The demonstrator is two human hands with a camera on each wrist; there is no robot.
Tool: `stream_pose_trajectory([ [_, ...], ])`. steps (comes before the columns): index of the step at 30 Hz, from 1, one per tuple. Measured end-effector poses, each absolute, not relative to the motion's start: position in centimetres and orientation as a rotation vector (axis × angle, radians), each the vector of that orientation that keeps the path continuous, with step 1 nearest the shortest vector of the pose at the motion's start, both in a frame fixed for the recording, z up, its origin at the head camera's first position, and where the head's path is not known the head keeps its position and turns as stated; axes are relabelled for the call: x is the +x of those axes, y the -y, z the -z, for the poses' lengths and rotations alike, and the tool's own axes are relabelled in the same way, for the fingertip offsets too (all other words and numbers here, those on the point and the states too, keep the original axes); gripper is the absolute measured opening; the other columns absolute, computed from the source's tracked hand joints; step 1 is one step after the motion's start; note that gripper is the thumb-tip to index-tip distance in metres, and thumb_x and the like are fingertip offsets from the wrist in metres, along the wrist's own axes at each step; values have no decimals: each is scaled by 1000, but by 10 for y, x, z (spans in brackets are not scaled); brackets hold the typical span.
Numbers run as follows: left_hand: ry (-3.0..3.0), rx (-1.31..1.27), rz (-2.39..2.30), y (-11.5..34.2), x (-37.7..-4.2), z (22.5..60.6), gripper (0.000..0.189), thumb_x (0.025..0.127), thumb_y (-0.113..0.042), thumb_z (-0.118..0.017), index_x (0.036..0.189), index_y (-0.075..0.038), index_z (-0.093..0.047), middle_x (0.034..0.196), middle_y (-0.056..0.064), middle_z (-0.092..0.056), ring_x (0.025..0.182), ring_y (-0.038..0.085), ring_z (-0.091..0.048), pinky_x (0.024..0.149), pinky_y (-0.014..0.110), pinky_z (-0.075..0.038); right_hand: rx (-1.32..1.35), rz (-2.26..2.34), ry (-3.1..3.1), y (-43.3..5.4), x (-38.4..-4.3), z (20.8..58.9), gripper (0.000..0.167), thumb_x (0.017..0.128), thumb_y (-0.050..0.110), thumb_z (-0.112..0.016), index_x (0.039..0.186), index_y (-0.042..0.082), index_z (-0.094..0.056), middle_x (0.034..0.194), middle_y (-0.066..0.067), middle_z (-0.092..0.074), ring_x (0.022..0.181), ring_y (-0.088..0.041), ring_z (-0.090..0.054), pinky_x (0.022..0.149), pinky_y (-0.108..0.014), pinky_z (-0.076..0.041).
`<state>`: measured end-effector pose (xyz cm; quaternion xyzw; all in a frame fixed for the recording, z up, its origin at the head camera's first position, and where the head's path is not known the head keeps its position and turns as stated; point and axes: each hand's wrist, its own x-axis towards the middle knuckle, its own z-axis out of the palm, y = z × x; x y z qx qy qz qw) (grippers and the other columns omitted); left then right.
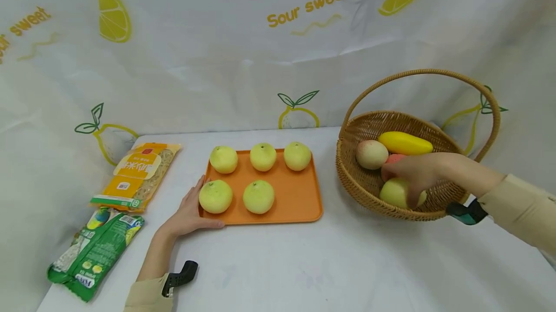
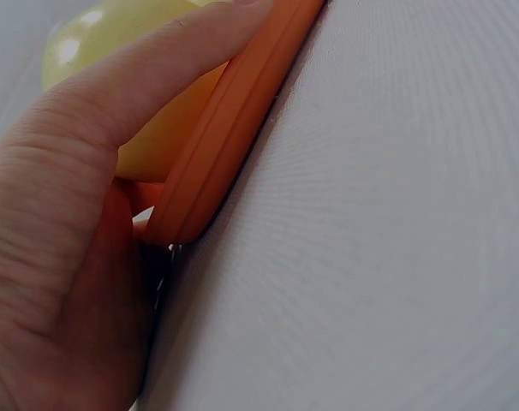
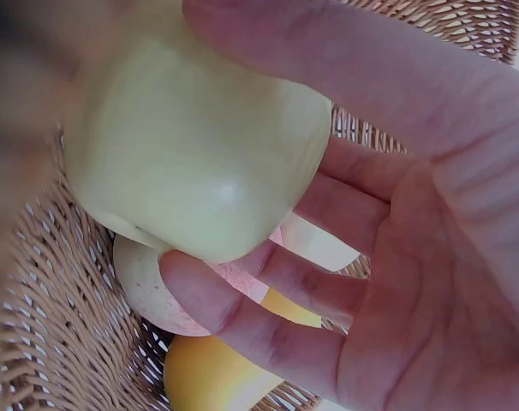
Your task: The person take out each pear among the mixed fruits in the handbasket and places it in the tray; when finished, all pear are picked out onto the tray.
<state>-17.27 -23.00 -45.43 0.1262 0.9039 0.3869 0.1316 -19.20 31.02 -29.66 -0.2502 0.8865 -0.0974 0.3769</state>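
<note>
My left hand (image 1: 188,210) grips the near left corner of an orange tray (image 1: 299,196); its thumb lies along the front rim, as the left wrist view also shows. Several yellow-green apples (image 1: 258,196) sit on this tray in two rows. Over on the right, my right hand (image 1: 417,174) reaches into a wicker basket (image 1: 360,191). Its thumb and index finger hold another yellow-green apple (image 3: 199,154), seen close in the right wrist view. Around it in the basket lie a pale, pink-speckled peach (image 1: 372,154), a long yellow fruit (image 1: 405,143) and a pinkish-red fruit (image 1: 394,158), mostly covered by the hand.
A tall handle (image 1: 417,71) arches over the basket. At the left lie an orange-and-clear food packet (image 1: 139,174) and a green packet (image 1: 96,249). A white cloth with lemon prints (image 1: 217,85) hangs behind the white table (image 1: 278,268).
</note>
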Motion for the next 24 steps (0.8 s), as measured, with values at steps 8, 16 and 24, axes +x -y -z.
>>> stream_pose_trajectory([
  [8, -2626, 368, -1118, 231, -173, 457, 130, 65, -49, -88, 158, -13, -5, 163, 7, 8, 144, 45, 8, 108, 70, -2, -732, 133, -2273, -305, -195, 296, 58, 64, 23, -89, 114, 12, -60, 105, 6, -56, 96, -17, -47, 82, -38, -43],
  [16, -2624, 395, -1117, 229, -174, 456, 130, 65, -48, -88, 158, -12, -5, 163, 8, 8, 144, 45, 9, 108, 69, -1, -684, 214, -2341, -309, -187, 296, 56, 62, 25, -88, 109, 15, -59, 103, 5, -53, 95, -17, -45, 79, -34, -42],
  [24, -2624, 393, -1122, 230, -173, 455, 129, 66, -48, -87, 158, -11, -5, 163, 9, 8, 144, 46, 10, 108, 69, 1, -693, 433, -2452, -316, -177, 292, 66, 67, 33, -86, 120, 9, -53, 109, -1, -57, 94, -17, -52, 73, -28, -47],
])
